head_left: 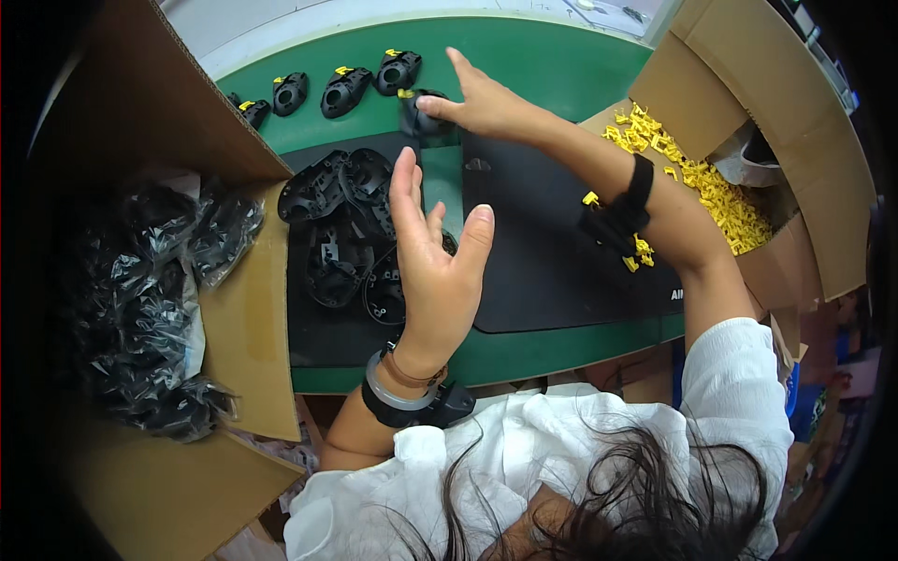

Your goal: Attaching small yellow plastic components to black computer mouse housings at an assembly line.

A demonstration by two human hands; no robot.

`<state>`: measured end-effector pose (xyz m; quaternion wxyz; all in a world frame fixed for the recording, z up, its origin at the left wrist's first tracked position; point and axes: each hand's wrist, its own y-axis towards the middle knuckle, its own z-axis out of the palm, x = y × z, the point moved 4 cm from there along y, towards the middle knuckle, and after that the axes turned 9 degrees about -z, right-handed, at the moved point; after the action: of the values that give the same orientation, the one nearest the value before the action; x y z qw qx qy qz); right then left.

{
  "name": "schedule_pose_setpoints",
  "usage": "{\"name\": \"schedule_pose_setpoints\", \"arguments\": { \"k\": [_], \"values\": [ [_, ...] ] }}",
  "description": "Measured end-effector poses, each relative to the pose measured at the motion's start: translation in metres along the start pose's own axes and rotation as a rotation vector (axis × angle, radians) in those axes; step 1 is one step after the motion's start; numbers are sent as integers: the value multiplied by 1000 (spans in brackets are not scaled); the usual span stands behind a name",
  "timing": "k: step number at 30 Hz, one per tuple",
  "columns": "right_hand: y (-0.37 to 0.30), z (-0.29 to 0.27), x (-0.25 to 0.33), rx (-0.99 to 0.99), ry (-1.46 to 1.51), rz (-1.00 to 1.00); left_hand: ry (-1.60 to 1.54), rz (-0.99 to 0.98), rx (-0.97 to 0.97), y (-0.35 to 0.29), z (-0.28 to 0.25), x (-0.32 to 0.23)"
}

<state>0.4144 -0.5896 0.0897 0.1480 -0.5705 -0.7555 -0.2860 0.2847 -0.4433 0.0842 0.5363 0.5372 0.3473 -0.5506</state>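
Dark hair (608,533) foremost, a black shell (412,118) lies partly under the right hand (482,105).

1. The dark shell (417,122) by the right hand (491,107) is blurred and partly covered; whether the fingers (461,71) grip it cannot be told.
2. The left hand (435,280) hides part of the heaped black housings (337,266).
3. At the desk's (533,51) far left, the left carton (245,327) cuts across the outermost clipped shell (254,115).
4. A black wrist device (613,227) covers some loose yellow clips (639,252).
5. Wrinkled plastic obscures the bagged black parts (140,299).
6. The piled yellow pieces (739,210) are too small to count.
7. The lower edge crops the white shirt (552,430).
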Motion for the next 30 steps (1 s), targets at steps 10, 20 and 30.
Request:
{"name": "schedule_pose_setpoints", "arguments": {
  "k": [10,20,30],
  "values": [
    [-159,-117,26,-250,-65,-75,907,256,300,-21,-15,-39],
    [-292,-97,-15,-296,-205,489,1381,128,166,-36,-35,-6],
    [-270,-91,-24,-397,-405,251,216,-335,152,-21,-21,-15]
  ]
}}
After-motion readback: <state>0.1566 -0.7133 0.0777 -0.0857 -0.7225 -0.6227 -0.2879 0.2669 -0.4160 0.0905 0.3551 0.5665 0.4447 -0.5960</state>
